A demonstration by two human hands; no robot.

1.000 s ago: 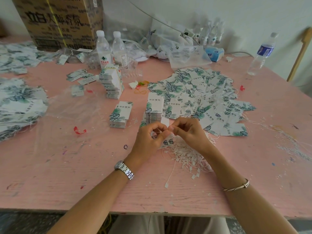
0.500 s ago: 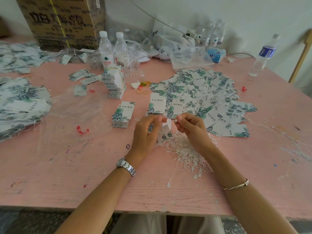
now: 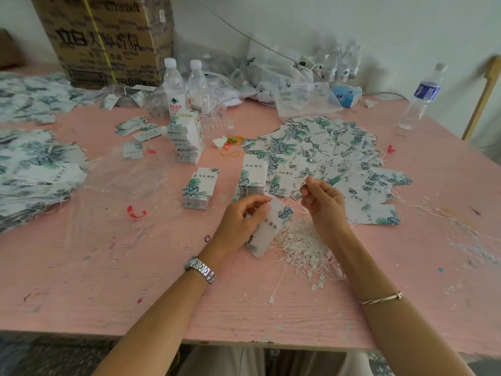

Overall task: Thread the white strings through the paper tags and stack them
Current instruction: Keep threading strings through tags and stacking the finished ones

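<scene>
My left hand (image 3: 241,218) pinches the top of a white paper tag (image 3: 269,229) printed with green leaves, which hangs tilted over the table. My right hand (image 3: 322,199) is raised to the right of it and pinches a thin white string (image 3: 294,206) that runs down to the tag's top. Under both hands lies a loose heap of white strings (image 3: 303,248). A wide spread of strung tags (image 3: 325,156) covers the table behind my right hand. Neat tag stacks (image 3: 199,189) stand just beyond my left hand.
A taller stack of tag bundles (image 3: 187,139) and two water bottles (image 3: 174,90) stand at mid-left. More tags (image 3: 32,175) pile along the left edge. A cardboard box (image 3: 108,39), plastic bags (image 3: 301,96) and another bottle (image 3: 421,97) line the back of the pink table (image 3: 108,280).
My hands have drawn apart. The right hand rose up and to the right, pulling the string out, while the left hand lowered with the tag, now hanging in plain sight.
</scene>
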